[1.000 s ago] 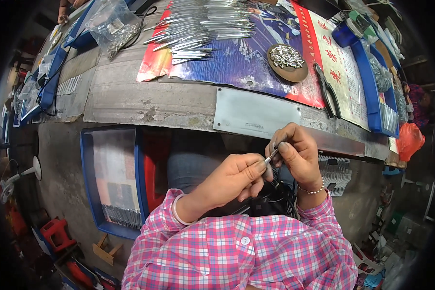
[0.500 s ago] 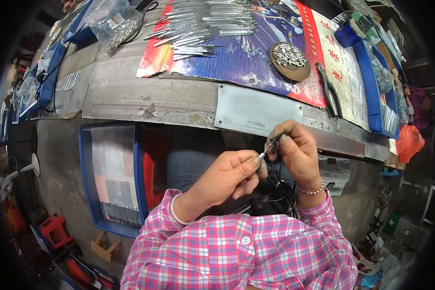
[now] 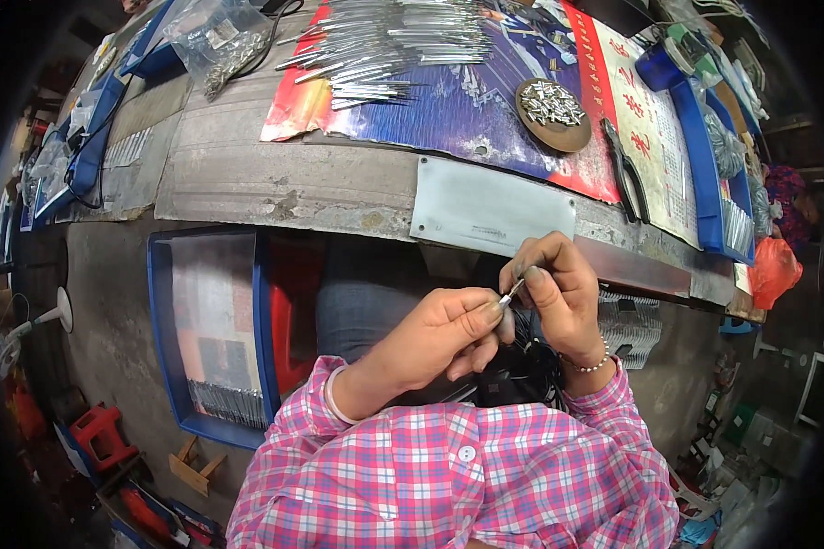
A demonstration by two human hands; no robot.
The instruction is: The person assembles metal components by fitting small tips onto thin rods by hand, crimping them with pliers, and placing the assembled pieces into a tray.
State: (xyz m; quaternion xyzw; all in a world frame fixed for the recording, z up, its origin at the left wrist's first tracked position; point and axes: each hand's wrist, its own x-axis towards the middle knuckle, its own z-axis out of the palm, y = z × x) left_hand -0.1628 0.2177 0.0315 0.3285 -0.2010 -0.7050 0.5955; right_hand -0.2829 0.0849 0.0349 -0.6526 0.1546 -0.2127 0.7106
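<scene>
My left hand (image 3: 444,337) is closed in a pinch on a small silver metal tube (image 3: 504,301), whose end shows past the thumb. Close against it, my right hand (image 3: 560,297) pinches a thin metal pin (image 3: 518,286) between thumb and forefinger. The pin's inner end meets the tube or lies right at it; the fingers hide most of both pieces. Both hands are held above my lap, in front of the bench edge.
Silver rods (image 3: 403,37) lie in rows on a printed sheet across the bench (image 3: 247,183). A round dish (image 3: 563,137) holds small metal sleeves. Pliers (image 3: 624,174) rest beside a blue bin (image 3: 705,183). A blue tray (image 3: 162,339) with metal pieces stands to my left.
Both hands have shifted very slightly, and the tube's bright end now shows more clearly between them. Each hand keeps its pinch.
</scene>
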